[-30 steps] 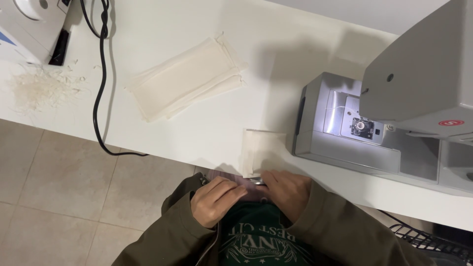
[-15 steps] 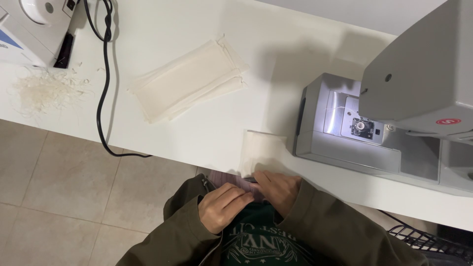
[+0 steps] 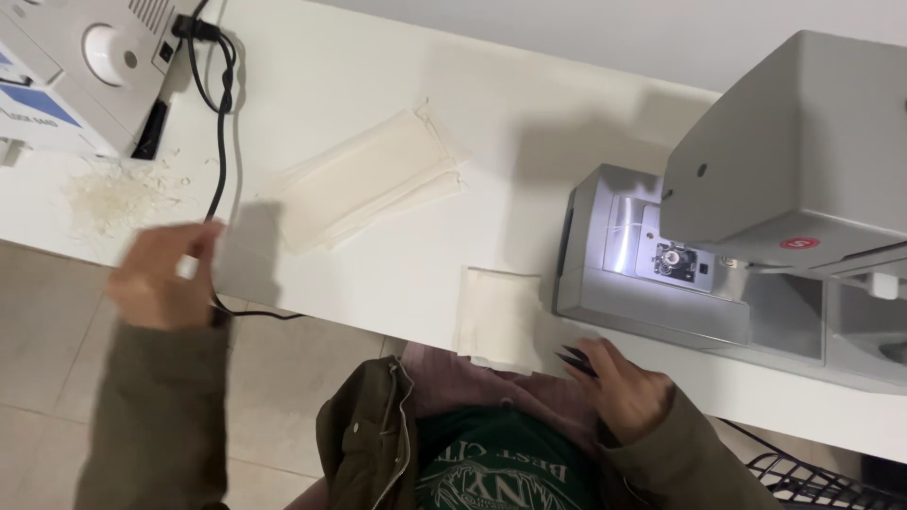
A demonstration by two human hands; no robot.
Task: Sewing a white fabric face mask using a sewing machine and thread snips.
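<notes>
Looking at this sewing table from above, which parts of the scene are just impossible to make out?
- Left hand: motion-blurred in the head view, so whether it pinches anything is unclear.
- Dark pointed tool in the right hand: mostly covered by fingers; its kind is uncertain.
- Sewing machine: cut off by the right edge, and its head hides the needle.
- Black cable: its lower end vanishes under the table edge.

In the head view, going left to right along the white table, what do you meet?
Pile of pale scraps → left hand → black cable → stack of cream fabric → small cream fabric piece → right hand holding a dark pointed tool → grey sewing machine.
</notes>
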